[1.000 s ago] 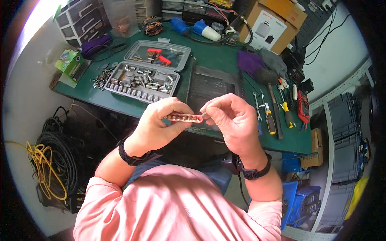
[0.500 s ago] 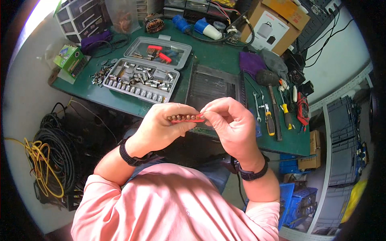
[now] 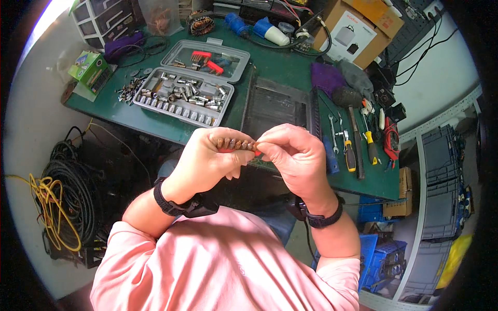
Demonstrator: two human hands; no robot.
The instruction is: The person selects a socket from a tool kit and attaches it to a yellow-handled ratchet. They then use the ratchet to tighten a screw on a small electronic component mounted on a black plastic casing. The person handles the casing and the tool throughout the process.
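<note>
Between both hands, above the near edge of the bench, is a red bit holder [image 3: 258, 153] carrying a row of brownish screwdriver bits [image 3: 236, 144]. My left hand [image 3: 205, 158] grips the holder's left part between thumb and fingers. At the row's right end, my right hand [image 3: 290, 153] pinches with thumb and forefinger; whether it has the last bit or the holder's end is hidden. Beyond my left hand lies an open grey socket case [image 3: 181, 118] with loose and racked silver sockets [image 3: 193, 96]. In its lid rest more red bit holders [image 3: 201, 55].
A black ribbed tray [image 3: 275, 106] lies on the green bench [image 3: 212, 39] past my hands. To the right are wrenches [image 3: 333, 135], a ratchet [image 3: 349, 152], a screwdriver [image 3: 370, 145] and a mallet [image 3: 346, 98]. Loose screws [image 3: 128, 90] lie left of the case.
The bit holder has tilted in my left hand, so the bits now show more of their length and less red is visible. Both hands stay close together at nearly the same place.
</note>
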